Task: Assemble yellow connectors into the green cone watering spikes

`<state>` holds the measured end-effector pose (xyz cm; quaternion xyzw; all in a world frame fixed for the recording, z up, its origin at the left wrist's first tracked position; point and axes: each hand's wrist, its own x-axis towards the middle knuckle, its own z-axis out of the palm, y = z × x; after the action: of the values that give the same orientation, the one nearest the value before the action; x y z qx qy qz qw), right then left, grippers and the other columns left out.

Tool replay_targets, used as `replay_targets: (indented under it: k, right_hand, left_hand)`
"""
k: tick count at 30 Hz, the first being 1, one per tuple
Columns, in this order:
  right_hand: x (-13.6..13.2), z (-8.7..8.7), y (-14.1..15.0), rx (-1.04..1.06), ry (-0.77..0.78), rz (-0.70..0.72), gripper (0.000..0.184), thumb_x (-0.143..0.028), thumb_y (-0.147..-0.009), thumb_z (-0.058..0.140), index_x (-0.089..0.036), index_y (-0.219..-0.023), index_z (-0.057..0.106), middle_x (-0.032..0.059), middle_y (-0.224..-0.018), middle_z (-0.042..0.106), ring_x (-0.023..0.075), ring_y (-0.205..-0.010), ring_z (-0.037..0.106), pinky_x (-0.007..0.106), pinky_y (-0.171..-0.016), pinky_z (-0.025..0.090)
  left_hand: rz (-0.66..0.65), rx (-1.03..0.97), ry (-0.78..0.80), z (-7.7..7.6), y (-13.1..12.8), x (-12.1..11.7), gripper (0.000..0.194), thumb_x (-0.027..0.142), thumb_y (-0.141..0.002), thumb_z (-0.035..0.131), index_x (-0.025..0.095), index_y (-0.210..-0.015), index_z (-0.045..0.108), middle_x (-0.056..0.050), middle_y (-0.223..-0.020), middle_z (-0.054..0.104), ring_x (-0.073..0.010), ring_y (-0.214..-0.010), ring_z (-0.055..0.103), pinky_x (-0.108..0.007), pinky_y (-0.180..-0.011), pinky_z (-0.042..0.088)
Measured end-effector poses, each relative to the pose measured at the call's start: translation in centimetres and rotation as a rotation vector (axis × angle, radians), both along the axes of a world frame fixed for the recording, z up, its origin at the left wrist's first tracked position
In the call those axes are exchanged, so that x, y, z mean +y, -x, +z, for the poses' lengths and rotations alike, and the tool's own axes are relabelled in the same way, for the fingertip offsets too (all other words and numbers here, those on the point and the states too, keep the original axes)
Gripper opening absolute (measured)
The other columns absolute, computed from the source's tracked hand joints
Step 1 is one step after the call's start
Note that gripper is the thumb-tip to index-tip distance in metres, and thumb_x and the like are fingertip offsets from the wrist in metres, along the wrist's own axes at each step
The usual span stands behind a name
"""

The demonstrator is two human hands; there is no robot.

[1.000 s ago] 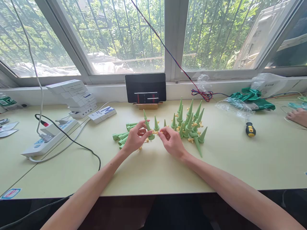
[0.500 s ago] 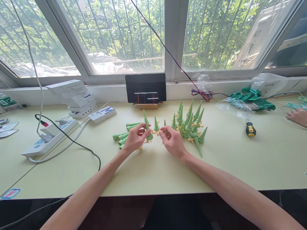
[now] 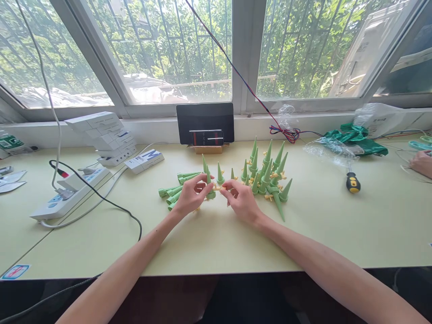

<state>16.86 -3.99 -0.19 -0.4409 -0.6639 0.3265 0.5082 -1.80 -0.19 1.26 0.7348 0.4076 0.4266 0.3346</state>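
My left hand [image 3: 193, 193] is closed round a green plastic plant-watering spike [image 3: 209, 185], its cone pointing up. Thumb and fingers of my right hand [image 3: 241, 198] pinch a small yellow valve piece [image 3: 218, 189] at the right side of that spike. Whether the two parts are joined is hidden by my fingertips. Just behind my hands stand a green cone [image 3: 220, 173] and a smaller one [image 3: 232, 174]. Several green tubes [image 3: 173, 192] lie left of my left hand. On the right is a cluster of green spikes with yellow valves [image 3: 266, 173].
A black tablet [image 3: 205, 118] with a phone [image 3: 207, 137] before it stands by the window. A screwdriver [image 3: 353, 182] lies at right, near green plastic wrapping [image 3: 354, 139]. White boxes [image 3: 113, 139] and a power strip [image 3: 72, 191] are left. Another person's hand [image 3: 422, 162] shows far right.
My right hand has moved slightly left, bringing its fingertips closer to the spike and the yellow piece. My left hand stays nearly in place. The other person's hand has shifted right.
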Motion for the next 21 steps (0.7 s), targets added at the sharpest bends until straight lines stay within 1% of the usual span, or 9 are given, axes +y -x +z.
replay_targets:
  k: [7,10,15,21]
  right_hand:
    - [0.25,-0.41,-0.02,-0.015,-0.009,0.032,0.012,-0.03,-0.089,0.061,-0.019,-0.093,0.064,-0.0005,-0.075,0.066,0.0111,-0.049,0.057,0.026,-0.054,0.046]
    - [0.29,-0.48,-0.01,-0.019,-0.009,0.04,0.012,-0.029,-0.089,0.061,-0.019,-0.092,0.066,-0.0003,-0.076,0.067,0.0111,-0.048,0.058,0.026,-0.055,0.046]
    - [0.34,-0.63,0.03,-0.023,-0.002,0.047,0.011,-0.027,-0.088,0.062,-0.018,-0.093,0.067,0.0009,-0.081,0.069,0.0108,-0.049,0.057,0.027,-0.057,0.047]
    - [0.4,-0.73,0.0,-0.031,0.004,0.058,0.009,-0.025,-0.088,0.062,-0.018,-0.092,0.066,0.0,-0.08,0.068,0.01,-0.048,0.057,0.026,-0.056,0.047]
  left_hand:
    - [-0.013,0.036,-0.016,-0.26,-0.06,-0.02,0.026,0.041,-0.089,0.062,0.018,-0.102,0.063,-0.004,-0.091,0.065,-0.0176,-0.074,0.069,-0.028,-0.062,0.059]
    - [-0.018,0.04,-0.019,-0.23,-0.09,-0.08,0.025,0.04,-0.089,0.062,0.018,-0.102,0.063,-0.004,-0.092,0.065,-0.0171,-0.074,0.069,-0.027,-0.061,0.058]
    - [-0.032,0.047,-0.026,-0.18,-0.16,-0.17,0.025,0.04,-0.088,0.064,0.017,-0.098,0.063,-0.005,-0.098,0.066,-0.0152,-0.069,0.067,-0.027,-0.057,0.057]
    - [-0.045,0.055,-0.034,-0.2,-0.18,-0.13,0.026,0.041,-0.088,0.064,0.017,-0.098,0.064,-0.005,-0.095,0.067,-0.0149,-0.068,0.066,-0.027,-0.056,0.056]
